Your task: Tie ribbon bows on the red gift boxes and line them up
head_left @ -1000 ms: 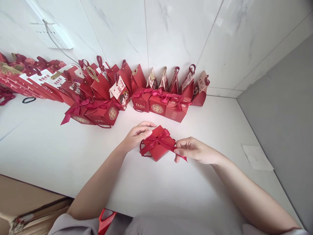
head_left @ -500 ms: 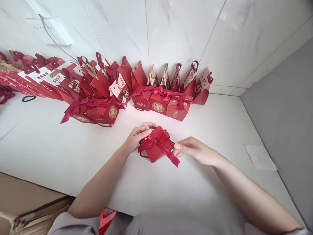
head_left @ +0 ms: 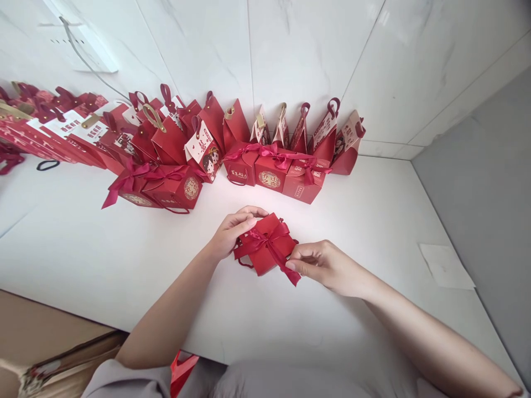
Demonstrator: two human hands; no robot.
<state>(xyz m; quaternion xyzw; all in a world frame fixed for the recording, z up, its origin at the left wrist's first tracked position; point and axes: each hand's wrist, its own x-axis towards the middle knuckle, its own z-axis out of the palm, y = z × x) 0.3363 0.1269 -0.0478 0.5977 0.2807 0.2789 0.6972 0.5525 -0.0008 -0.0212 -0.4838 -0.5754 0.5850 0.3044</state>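
A small red gift box (head_left: 265, 260) stands on the white table in front of me, with a dark red cord handle at its side. Across its top lies a crimson ribbon (head_left: 267, 240) tied in a bow. My left hand (head_left: 236, 229) grips the box at its far left, thumb on the top edge and fingers behind. At the near right, my right hand (head_left: 319, 265) pinches the loose tail of the ribbon between thumb and fingers.
Several finished red boxes with bows (head_left: 269, 171) stand farther back, before a row of red and white paper bags (head_left: 207, 149) along the tiled wall. A black hair tie (head_left: 47, 165) lies at left, a white paper (head_left: 446, 266) at right. A cardboard box (head_left: 50, 326) sits below the table edge.
My right hand has moved slightly left and down and closed on the ribbon's tail. My left hand keeps its hold on the box.
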